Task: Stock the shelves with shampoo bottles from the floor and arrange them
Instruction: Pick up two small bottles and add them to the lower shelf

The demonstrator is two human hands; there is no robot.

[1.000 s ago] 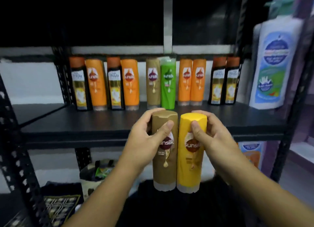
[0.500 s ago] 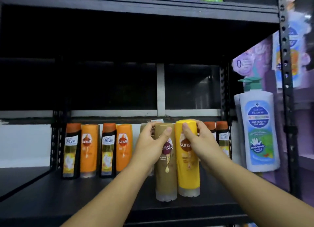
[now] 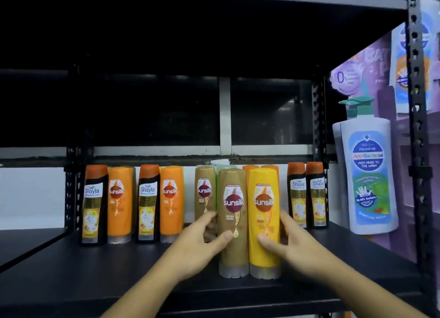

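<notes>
Two hands gripping: left hand [image 3: 202, 242] round brown bottle [image 3: 233, 220], right hand [image 3: 294, 245] round yellow bottle [image 3: 263, 222]; push back evenly, labels forward.

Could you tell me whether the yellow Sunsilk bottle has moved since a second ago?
Yes: the yellow plastic Sunsilk bottle went up and inward, from in front of the black metal shelf to standing on it.

Left hand [image 3: 198, 242] around brown bottle [image 3: 233, 198], right hand [image 3: 294, 244] around yellow bottle [image 3: 263, 189]

Brown bottle [image 3: 232, 222] and yellow bottle [image 3: 263, 222] stand upright, touching, on shelf [image 3: 95, 270].
</notes>
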